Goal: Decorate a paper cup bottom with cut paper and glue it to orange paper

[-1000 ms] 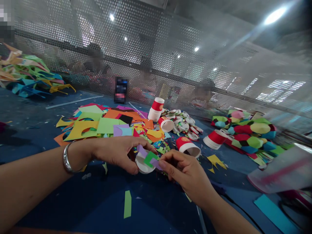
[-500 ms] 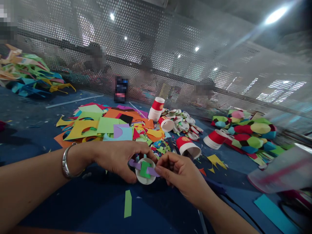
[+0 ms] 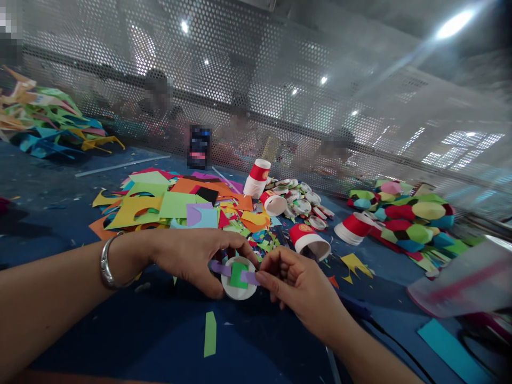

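Observation:
A small white paper cup base (image 3: 241, 292) faces up between my hands, with a green paper piece (image 3: 237, 274) and purple strips (image 3: 248, 278) across it. My left hand (image 3: 192, 260), with a silver bangle on the wrist, curves its fingers and thumb around the cup base's left and far sides. Thumb and forefinger of my right hand (image 3: 294, 282) pinch the right end of the purple strip. On the blue table below lies a light green paper strip (image 3: 210, 335).
Coloured paper sheets (image 3: 148, 205) lie beyond my left hand. Red-and-white cups (image 3: 310, 242) and cut cup bases (image 3: 304, 205) stand and lie farther back. Paper ornaments (image 3: 416, 218) and a translucent container (image 3: 456, 282) are at right; a teal strip (image 3: 452, 349) lies below.
The cup base and both hands have shifted very slightly away from me. The grips look the same.

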Demonstrator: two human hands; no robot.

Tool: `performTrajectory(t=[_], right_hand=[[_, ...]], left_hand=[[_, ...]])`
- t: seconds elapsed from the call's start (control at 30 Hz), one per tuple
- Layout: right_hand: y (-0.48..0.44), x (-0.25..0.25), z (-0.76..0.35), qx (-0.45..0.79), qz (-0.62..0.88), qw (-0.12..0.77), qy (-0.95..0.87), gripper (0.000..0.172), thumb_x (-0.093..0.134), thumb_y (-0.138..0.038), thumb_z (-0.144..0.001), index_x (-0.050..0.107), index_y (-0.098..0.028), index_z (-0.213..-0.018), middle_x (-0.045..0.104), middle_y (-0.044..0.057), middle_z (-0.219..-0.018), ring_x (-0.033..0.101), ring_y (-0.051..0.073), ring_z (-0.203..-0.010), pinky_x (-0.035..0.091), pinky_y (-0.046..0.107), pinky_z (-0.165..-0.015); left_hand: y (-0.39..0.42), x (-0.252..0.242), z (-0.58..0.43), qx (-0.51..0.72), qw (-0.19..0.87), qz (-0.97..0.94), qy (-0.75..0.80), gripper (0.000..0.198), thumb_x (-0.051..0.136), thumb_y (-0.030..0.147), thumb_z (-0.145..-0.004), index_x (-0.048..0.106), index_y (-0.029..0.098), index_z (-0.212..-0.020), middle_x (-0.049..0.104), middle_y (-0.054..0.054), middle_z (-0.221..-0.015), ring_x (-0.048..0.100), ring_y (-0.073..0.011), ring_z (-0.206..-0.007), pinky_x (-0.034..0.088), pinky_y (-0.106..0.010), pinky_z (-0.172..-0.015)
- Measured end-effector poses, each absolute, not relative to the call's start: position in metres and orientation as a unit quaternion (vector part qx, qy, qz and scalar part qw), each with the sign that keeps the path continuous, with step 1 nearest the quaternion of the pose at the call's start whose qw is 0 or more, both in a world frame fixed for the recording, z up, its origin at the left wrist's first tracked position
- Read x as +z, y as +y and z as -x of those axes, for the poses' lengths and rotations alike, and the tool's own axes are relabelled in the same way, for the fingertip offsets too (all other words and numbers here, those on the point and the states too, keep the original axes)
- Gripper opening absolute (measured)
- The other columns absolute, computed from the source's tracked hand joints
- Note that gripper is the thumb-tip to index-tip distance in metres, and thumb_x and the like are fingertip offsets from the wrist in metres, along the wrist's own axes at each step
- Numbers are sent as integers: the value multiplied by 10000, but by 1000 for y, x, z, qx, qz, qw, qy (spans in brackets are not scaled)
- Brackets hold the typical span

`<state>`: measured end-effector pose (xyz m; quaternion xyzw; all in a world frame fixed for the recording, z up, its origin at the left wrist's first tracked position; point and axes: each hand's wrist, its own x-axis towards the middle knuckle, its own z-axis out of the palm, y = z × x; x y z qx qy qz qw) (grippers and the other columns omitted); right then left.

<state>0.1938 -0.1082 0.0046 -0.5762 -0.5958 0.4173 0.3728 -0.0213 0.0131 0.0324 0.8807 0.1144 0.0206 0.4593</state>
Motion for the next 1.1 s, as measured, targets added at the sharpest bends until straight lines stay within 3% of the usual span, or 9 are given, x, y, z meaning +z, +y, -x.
performTrajectory(t=[1.1], right_hand=[[-108, 9, -193, 389, 584, 390, -596, 210, 678, -401, -875, 604, -207, -901, 564, -35, -684, 515, 90, -557, 414, 197, -465]], left_hand=[[13, 32, 23, 37, 457, -880, 121, 588, 723, 246, -684, 556, 257, -1248, 602, -2, -1036, 544, -175, -880, 436, -259, -755]])
